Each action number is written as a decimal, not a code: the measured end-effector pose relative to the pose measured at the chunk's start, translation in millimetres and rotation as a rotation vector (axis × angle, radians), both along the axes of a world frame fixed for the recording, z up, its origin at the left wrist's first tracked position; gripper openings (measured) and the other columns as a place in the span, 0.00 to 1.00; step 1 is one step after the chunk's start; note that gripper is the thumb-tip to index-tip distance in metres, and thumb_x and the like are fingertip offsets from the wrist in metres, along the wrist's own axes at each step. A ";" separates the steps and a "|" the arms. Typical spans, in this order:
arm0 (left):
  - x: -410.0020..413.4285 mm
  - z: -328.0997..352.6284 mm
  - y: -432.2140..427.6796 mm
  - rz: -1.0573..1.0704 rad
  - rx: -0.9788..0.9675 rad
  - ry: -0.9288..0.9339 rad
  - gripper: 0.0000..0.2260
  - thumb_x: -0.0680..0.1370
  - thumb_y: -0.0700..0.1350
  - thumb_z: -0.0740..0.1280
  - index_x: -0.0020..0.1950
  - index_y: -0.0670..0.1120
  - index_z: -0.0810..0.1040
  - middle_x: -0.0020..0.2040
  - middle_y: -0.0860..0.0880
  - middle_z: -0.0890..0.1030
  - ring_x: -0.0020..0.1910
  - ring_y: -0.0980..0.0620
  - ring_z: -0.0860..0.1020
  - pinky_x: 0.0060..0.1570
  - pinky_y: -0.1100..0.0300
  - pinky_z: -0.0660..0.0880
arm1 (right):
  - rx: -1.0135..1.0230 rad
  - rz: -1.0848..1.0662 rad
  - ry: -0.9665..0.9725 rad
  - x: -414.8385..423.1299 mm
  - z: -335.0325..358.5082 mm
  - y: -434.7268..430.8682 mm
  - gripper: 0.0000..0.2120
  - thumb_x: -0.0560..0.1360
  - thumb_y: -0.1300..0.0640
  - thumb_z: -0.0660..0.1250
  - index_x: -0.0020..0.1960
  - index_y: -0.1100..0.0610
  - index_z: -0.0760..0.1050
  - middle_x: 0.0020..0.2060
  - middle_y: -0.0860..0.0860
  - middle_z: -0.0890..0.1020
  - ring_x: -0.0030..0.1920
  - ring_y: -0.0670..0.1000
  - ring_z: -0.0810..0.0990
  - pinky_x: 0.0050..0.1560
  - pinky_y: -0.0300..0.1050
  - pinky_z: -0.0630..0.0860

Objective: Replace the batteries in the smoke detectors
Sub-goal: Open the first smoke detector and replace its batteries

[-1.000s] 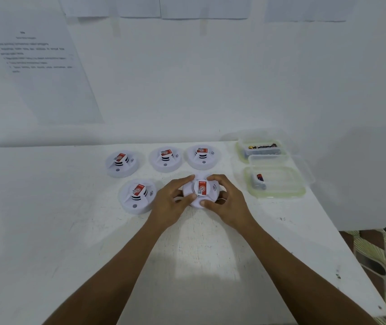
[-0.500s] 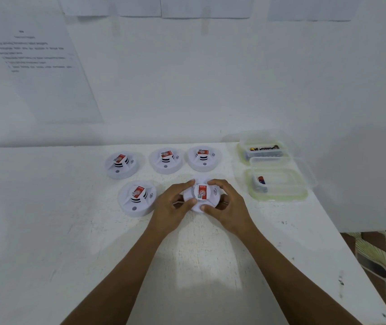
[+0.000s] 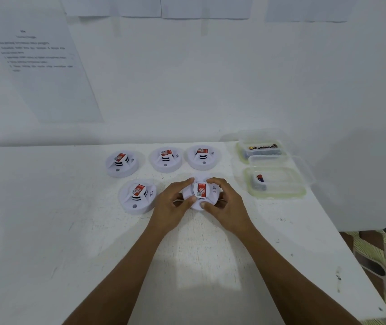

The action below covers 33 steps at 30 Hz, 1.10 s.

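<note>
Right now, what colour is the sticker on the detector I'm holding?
The sticker is red with white markings, per the head view.

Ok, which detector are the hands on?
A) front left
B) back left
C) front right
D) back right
C: the left hand and right hand both grip the front-right detector, which sits between the front-left detector and the near tub.

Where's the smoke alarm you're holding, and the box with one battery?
held smoke detector [image 3: 201, 190]: head view, on its red label.
box with one battery [image 3: 278, 196]: head view, on its front rim.
</note>
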<state>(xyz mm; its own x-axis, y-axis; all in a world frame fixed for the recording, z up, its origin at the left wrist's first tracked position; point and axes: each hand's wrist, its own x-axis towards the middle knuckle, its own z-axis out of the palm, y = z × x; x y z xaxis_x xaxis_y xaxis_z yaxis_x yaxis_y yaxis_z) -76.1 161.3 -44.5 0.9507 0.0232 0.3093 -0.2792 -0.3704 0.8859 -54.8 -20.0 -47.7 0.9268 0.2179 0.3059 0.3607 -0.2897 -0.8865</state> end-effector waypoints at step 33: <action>6.8 -12.6 1.9 0.008 0.080 -0.078 0.19 0.77 0.41 0.69 0.66 0.53 0.72 0.63 0.53 0.76 0.60 0.71 0.72 0.55 0.77 0.69 | 0.079 -0.002 0.062 6.0 -4.9 -8.0 0.17 0.76 0.62 0.70 0.64 0.55 0.77 0.59 0.48 0.82 0.58 0.46 0.81 0.56 0.43 0.80</action>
<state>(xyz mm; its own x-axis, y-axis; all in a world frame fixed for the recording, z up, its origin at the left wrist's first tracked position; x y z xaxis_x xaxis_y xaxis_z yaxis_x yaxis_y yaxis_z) -69.3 163.3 -57.1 0.9235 0.0025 0.3836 -0.3432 -0.4412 0.8292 -48.8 -28.0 -52.5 0.9448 0.1933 0.2645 0.3042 -0.2182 -0.9273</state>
